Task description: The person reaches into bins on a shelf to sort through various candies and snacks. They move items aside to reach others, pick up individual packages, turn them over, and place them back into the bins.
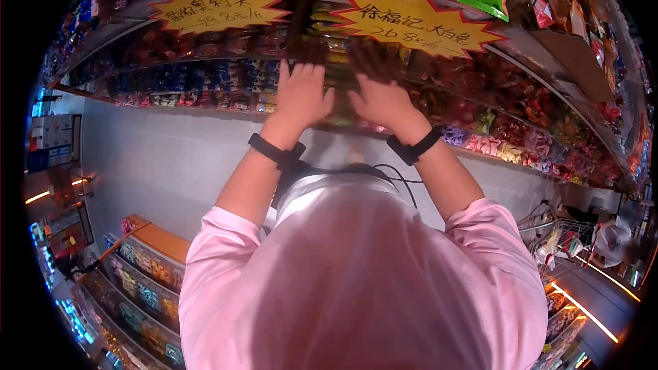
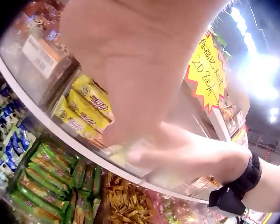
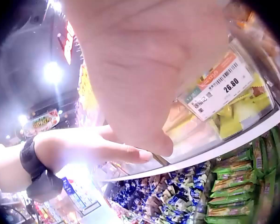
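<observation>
Both bare hands reach side by side into a shelf compartment of yellow-wrapped snack packets (image 1: 327, 20). My left hand (image 1: 301, 92) stretches forward with fingers straight, their tips in shadow over the packets. To its right, my right hand (image 1: 384, 101) also extends its fingers toward the same compartment, thumb pointing inward. In the left wrist view several yellow packets (image 2: 84, 109) lie in rows beside the left hand (image 2: 135, 88). The right wrist view shows the right hand (image 3: 135, 70) at the compartment's clear front, near a white price label (image 3: 219, 86) reading 26.80. The fingertips are hidden in both wrist views.
Two yellow starburst price signs (image 1: 219, 7) (image 1: 418, 20) hang at the shelf's upper edge. Lower tiers hold green-wrapped sticks (image 2: 44, 179), blue-and-white sweets (image 3: 177, 191) and brown-gold packets (image 2: 126, 198). Behind at right stands a wire shopping cart (image 1: 565, 233).
</observation>
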